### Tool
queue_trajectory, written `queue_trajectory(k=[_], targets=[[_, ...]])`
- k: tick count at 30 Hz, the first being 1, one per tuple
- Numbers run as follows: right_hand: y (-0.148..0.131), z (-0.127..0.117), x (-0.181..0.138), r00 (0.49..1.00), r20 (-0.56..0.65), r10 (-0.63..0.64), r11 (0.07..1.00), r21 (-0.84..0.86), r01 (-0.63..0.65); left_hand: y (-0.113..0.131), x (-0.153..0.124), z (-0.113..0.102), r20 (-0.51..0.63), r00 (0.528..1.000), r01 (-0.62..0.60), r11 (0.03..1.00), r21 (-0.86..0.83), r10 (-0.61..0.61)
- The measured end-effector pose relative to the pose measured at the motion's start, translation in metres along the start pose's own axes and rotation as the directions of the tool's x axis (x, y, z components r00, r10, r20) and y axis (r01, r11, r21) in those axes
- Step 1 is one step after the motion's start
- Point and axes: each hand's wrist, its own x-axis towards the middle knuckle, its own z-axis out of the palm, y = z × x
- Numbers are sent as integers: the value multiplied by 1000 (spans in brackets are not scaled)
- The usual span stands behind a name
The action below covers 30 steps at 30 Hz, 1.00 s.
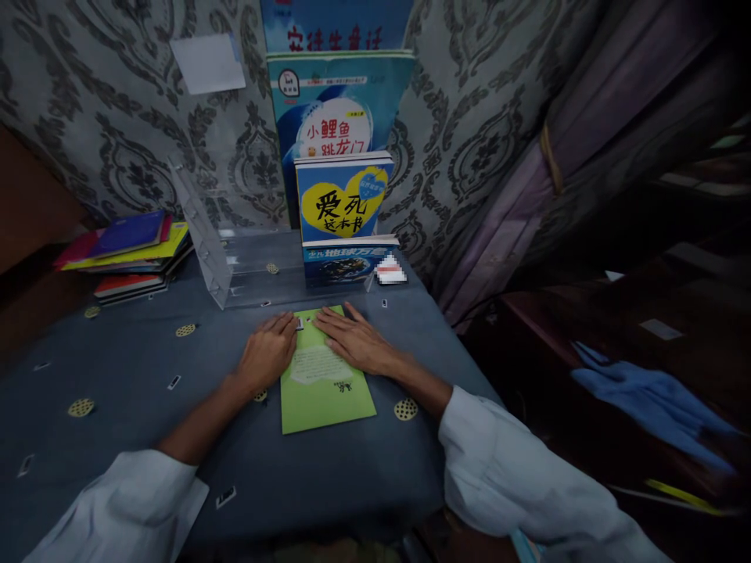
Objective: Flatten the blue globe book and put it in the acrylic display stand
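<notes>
A green book (325, 407) lies flat on the table, its printed text upside down to me. My left hand (271, 349) rests at the book's upper left edge, fingers extended and close together. Across the upper right part of the cover lies my right hand (355, 342), flat with its fingers spread. Neither hand grips anything. Just behind the hands stands a clear acrylic rack (258, 289), which holds several upright books in its right part, among them a blue one with a yellow heart (343, 205).
Thin books and folders (134, 250) are piled at the back left of the dark blue tablecloth (176, 344). Patterned fabric (469, 117) hangs behind the rack. A tied purple curtain (504, 195) is on the right, with a blue cloth (651, 407) lying lower down.
</notes>
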Motion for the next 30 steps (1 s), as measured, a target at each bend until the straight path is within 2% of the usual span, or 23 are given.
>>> queue_trajectory(k=[4, 8, 12, 22, 30], targets=[[0, 0, 3, 999, 15, 38, 998, -43, -38, 0, 0, 0, 16, 1000, 17, 1000, -14, -17], [0, 9, 2, 984, -69, 165, 982, -77, -170, 1, 0, -1, 40, 999, 30, 999, -13, -29], [0, 19, -2, 965, -131, 226, 971, -47, -234, 1, -1, -2, 48, 998, 47, 998, -28, -46], [-6, 20, -18, 968, -111, 223, 974, -2, -225, 2, -1, -1, 66, 996, 55, 998, -14, -54], [-18, 22, -45, 981, -95, 170, 985, 33, -168, 3, 0, -4, 64, 997, 39, 999, -5, -39]])
